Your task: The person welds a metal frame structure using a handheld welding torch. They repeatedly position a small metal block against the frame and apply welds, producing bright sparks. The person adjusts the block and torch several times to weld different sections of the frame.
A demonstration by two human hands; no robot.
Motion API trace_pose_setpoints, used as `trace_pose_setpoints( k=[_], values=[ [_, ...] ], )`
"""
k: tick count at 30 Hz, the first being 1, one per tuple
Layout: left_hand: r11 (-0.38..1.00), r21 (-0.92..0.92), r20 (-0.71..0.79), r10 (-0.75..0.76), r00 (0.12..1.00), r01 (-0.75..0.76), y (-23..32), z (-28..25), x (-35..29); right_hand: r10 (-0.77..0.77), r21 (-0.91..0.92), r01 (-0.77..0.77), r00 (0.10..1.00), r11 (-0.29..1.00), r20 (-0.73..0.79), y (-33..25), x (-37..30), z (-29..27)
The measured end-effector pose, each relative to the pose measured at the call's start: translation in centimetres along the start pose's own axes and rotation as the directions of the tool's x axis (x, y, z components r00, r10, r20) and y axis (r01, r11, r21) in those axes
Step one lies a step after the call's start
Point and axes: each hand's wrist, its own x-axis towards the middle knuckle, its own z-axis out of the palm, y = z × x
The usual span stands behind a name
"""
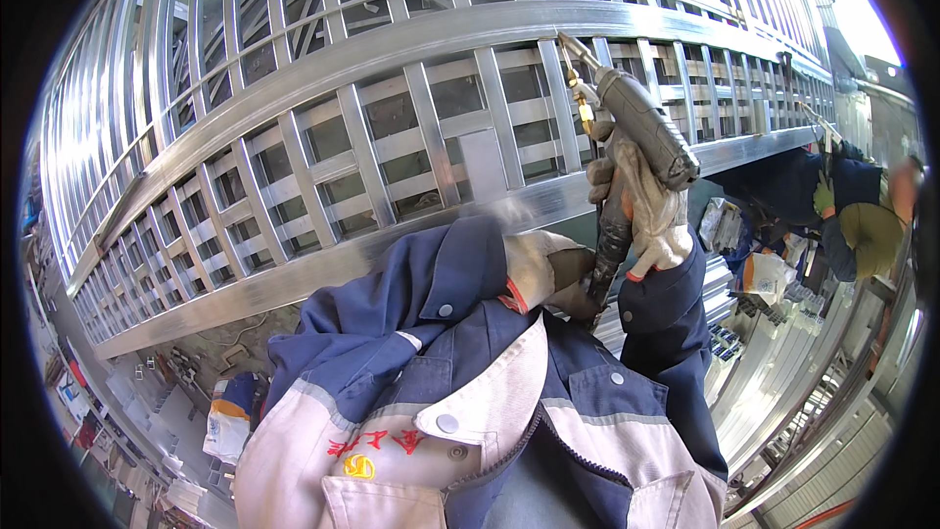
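Note:
My gloved right hand (651,201) is wrapped round the dark grey body of a hand-held welding gun (641,118). Its narrow nozzle points up and left, with the tip at the long rail (421,39) of a silvery metal lattice frame (421,127). Brass fittings and a thin feed tube run beside the nozzle. Lower down, close to my chest, my gloved left hand (558,274) closes on the thick black cable (614,240) below the gun. Its fingers are partly hidden by shadow and the cable.
At the right, another person with a green glove (823,198) works at the frame's far end. Metal profiles (783,372) lie below them beside white-and-blue bags (764,274). Another bag (229,416) stands at the lower left. Upright bars (235,20) rise beyond the rail.

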Motion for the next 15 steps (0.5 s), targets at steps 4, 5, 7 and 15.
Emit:
trace_pose_setpoints(
  k=[4,5,7,15],
  values=[
    [0.983,0.134,-0.090,-0.118,0.989,0.130,-3.5,-1.5,-3.9,0.006,-0.066,-0.007,1.000,0.998,-0.006,0.6,-1.1,1.5],
    [0.986,0.071,-0.195,-0.138,0.971,0.154,-5.2,-1.9,-5.1,0.012,-0.074,-0.012,1.000,0.997,-0.008,1.0,-1.6,1.8],
    [0.880,-0.474,-0.398,-0.197,0.896,-0.017,-9.0,-2.5,-7.8,0.022,-0.087,-0.024,1.000,0.996,-0.015,2.4,-2.9,2.5],
    [0.975,-0.192,-0.873,-0.116,0.473,-0.115,-19.0,-3.8,-8.6,0.165,-0.024,-0.164,0.986,0.986,0.026,5.4,-4.3,5.6]
  ],
)
